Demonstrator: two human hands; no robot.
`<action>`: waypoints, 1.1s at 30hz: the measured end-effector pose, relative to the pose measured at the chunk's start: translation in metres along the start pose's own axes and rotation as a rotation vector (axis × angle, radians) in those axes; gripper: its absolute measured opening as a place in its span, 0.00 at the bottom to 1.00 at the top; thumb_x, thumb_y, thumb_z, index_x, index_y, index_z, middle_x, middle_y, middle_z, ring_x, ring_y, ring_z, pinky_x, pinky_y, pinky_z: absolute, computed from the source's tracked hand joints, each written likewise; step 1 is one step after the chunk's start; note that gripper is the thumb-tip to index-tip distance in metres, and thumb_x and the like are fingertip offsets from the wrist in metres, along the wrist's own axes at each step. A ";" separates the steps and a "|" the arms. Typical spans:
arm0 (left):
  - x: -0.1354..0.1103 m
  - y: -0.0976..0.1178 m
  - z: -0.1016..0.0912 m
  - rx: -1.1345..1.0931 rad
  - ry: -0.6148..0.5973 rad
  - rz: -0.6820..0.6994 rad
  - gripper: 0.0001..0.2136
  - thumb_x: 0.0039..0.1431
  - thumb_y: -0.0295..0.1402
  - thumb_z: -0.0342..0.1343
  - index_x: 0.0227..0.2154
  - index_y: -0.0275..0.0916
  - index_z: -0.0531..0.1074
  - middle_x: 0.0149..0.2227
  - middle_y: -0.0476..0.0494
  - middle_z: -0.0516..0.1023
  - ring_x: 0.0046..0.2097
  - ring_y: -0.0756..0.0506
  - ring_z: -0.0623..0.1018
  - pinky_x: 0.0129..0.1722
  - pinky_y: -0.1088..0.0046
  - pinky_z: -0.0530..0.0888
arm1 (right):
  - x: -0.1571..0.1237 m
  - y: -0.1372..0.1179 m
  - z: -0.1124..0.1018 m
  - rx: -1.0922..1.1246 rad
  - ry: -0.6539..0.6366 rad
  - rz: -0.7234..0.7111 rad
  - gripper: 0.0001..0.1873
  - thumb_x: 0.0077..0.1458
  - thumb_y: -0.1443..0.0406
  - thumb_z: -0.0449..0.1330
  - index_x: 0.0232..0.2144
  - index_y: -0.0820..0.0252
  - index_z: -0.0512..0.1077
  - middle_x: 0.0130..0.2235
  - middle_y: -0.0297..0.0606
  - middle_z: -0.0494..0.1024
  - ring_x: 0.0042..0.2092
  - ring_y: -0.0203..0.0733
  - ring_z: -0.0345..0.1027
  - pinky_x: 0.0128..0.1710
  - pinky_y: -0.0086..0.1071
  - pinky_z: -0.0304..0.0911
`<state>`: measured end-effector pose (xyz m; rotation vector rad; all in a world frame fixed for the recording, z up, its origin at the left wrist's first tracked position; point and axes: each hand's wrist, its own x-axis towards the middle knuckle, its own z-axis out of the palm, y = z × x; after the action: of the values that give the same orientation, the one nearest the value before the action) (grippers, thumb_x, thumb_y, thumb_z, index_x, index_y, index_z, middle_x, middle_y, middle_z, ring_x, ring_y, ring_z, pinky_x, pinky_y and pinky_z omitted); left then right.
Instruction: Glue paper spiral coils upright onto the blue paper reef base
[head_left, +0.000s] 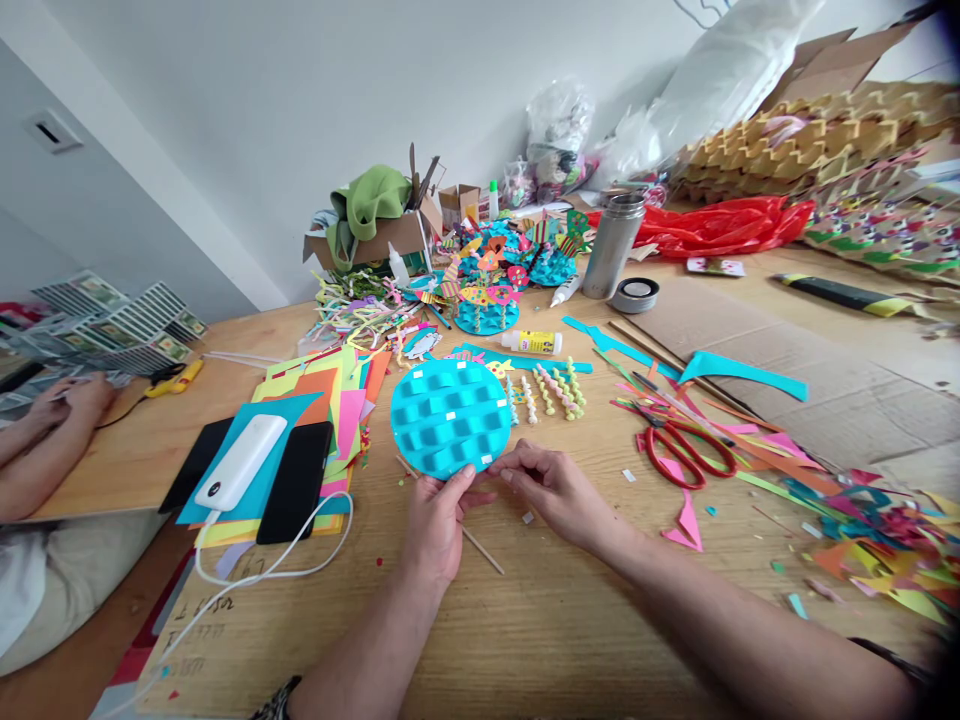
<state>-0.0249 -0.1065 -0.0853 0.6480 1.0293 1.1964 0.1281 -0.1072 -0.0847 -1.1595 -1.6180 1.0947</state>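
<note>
My left hand (439, 530) grips the lower edge of a round blue paper disc (442, 405), thumb on top. Rows of raised paper bumps cross the disc, and several small white squares sit on it, mostly near the rim. My right hand (559, 492) is at the disc's lower right edge, thumb and forefinger pinched together; whatever is between them is too small to make out. Just beyond the disc lie several twisted pastel paper strips (559, 390), a yellow fish cutout (498, 369) partly hidden by the disc, and a glue bottle (532, 342). A thin stick (482, 550) lies under my left hand.
Red-handled scissors (686, 452) and paper scraps (862, 540) lie right. A metal flask (613, 245) stands behind, near finished blue paper pieces (487, 315). Left are coloured sheets (345, 400), a white power bank (244, 460), a phone (296, 485) and another person's hands (79, 400).
</note>
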 end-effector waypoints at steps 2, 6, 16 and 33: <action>-0.001 0.000 0.000 0.000 0.005 0.003 0.13 0.44 0.30 0.65 0.36 0.35 0.77 0.38 0.41 0.81 0.38 0.41 0.80 0.27 0.73 0.76 | 0.000 0.000 0.000 -0.004 -0.005 -0.002 0.11 0.55 0.66 0.54 0.33 0.60 0.77 0.32 0.39 0.77 0.35 0.39 0.69 0.37 0.34 0.63; -0.001 0.000 0.002 0.007 0.008 0.003 0.12 0.43 0.30 0.65 0.35 0.35 0.77 0.38 0.41 0.82 0.38 0.41 0.80 0.26 0.74 0.76 | 0.000 -0.001 0.000 0.006 -0.007 0.017 0.11 0.55 0.66 0.54 0.33 0.60 0.77 0.33 0.39 0.77 0.36 0.40 0.70 0.38 0.34 0.63; -0.001 0.002 0.001 -0.027 0.001 -0.036 0.13 0.42 0.30 0.66 0.34 0.35 0.77 0.38 0.40 0.82 0.38 0.41 0.80 0.27 0.73 0.75 | 0.000 0.008 0.003 0.122 -0.001 0.050 0.10 0.56 0.62 0.56 0.33 0.59 0.75 0.34 0.40 0.78 0.38 0.41 0.71 0.39 0.35 0.64; 0.000 0.002 0.001 -0.048 0.004 -0.061 0.12 0.41 0.31 0.66 0.32 0.35 0.77 0.35 0.40 0.82 0.37 0.42 0.80 0.27 0.73 0.75 | 0.002 0.011 0.004 0.140 0.015 0.062 0.12 0.55 0.58 0.58 0.32 0.59 0.77 0.33 0.39 0.77 0.38 0.41 0.70 0.40 0.35 0.64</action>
<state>-0.0250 -0.1062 -0.0837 0.5734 1.0134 1.1662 0.1263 -0.1041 -0.0965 -1.1287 -1.4781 1.2157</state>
